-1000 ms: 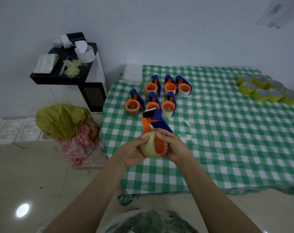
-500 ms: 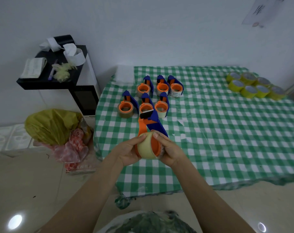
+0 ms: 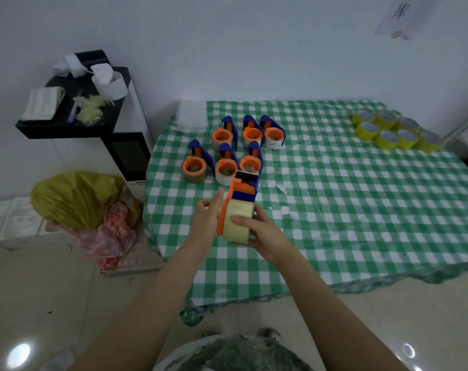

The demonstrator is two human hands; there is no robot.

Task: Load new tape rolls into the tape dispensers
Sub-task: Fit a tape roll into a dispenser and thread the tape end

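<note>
I hold a dispenser (image 3: 242, 188) over the counter (image 3: 361, 210)
My right hand (image 3: 257, 231) grips its tape roll (image 3: 238, 223); left hand (image 3: 208, 218) lies flat against it

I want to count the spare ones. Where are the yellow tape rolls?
In the head view, the yellow tape rolls sit bunched at the table's far right corner, near the wall, well apart from the dispensers on the left.

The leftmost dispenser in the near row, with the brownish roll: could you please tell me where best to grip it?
Probably around its roll, coming from above and the left. The leftmost dispenser lies flat, orange hub facing up; its left side is free, while the neighbouring dispenser crowds its right and its blue blade end stands up at the back.
</note>
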